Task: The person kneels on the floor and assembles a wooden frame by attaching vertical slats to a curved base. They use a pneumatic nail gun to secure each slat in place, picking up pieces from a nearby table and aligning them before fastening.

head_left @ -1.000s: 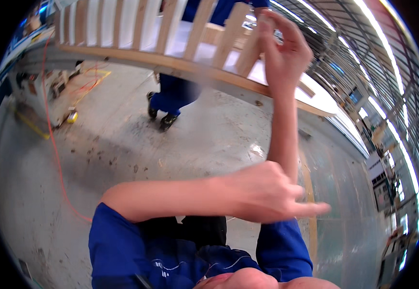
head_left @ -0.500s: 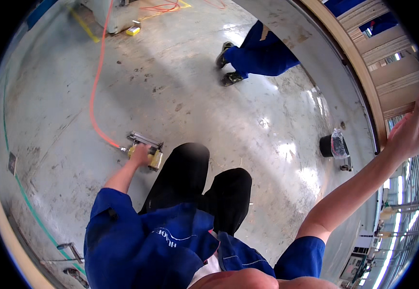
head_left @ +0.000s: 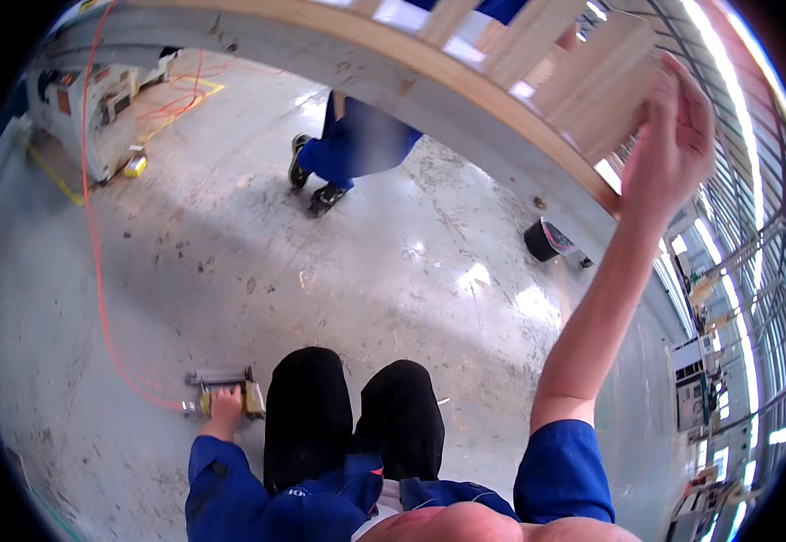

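Low on the left, my left hand (head_left: 224, 408) is wrapped round the handle of a yellow and metal pneumatic nail gun (head_left: 253, 399), held beside my knee. An orange air hose (head_left: 102, 298) runs from its rear end. My right arm reaches up to the right, where my right hand (head_left: 678, 135) has its fingers curled at the end of a pale wooden slat (head_left: 601, 81). Part of the grip is hidden behind the hand. That slat is one of several lying across a long wooden rail (head_left: 465, 77).
The rail lies along a grey bench edge (head_left: 321, 63) across the top. Beyond it stands another person in blue trousers (head_left: 348, 149). A black bucket (head_left: 545, 240) with a plastic liner stands under the bench. At far left are a grey machine (head_left: 95, 122) and a small yellow box (head_left: 135, 166).
The view has swung up and right, bringing more of the bench and slats in. My right hand now curls at a slat's end. The nail gun stays in my left hand, blurred by motion.
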A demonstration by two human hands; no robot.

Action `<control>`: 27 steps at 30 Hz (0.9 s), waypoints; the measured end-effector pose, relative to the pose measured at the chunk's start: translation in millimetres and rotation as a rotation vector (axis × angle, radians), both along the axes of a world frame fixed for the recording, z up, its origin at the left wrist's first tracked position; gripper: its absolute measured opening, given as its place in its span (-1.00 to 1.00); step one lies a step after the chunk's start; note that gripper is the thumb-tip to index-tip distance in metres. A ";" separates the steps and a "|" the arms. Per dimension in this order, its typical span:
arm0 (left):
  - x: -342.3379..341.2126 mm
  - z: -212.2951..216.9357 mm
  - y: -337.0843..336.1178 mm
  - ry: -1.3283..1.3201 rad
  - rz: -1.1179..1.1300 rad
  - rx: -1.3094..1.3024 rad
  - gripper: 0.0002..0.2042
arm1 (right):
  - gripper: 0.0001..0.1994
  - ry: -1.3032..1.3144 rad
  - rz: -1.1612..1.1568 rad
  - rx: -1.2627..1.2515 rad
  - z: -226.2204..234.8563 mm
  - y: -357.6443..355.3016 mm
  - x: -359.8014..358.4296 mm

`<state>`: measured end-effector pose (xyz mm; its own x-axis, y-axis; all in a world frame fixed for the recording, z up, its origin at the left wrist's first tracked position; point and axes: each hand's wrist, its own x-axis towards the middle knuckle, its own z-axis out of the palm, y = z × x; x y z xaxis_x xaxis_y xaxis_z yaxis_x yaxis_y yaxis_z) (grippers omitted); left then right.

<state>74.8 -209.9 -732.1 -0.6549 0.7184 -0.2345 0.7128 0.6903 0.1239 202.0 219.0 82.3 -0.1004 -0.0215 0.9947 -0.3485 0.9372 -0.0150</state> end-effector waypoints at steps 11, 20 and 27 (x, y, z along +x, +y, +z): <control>-27.9 143.5 62.4 -0.328 0.343 0.428 -0.68 | -0.82 -0.054 -0.002 -0.213 6.4 -49.8 15.9; -21.5 461.2 168.6 -0.829 0.108 1.117 -0.74 | -0.79 -0.051 0.016 -0.201 6.0 -44.5 26.6; 57.0 559.3 238.5 -1.863 -0.065 1.618 -0.68 | -0.78 -0.023 0.030 -0.125 4.9 -38.6 25.3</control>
<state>131.8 28.6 -172.8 -0.4936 0.8430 0.2139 -0.6709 -0.5255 0.5231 227.3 180.4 87.1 -0.1242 0.0991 0.9873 -0.3742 0.9169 -0.1391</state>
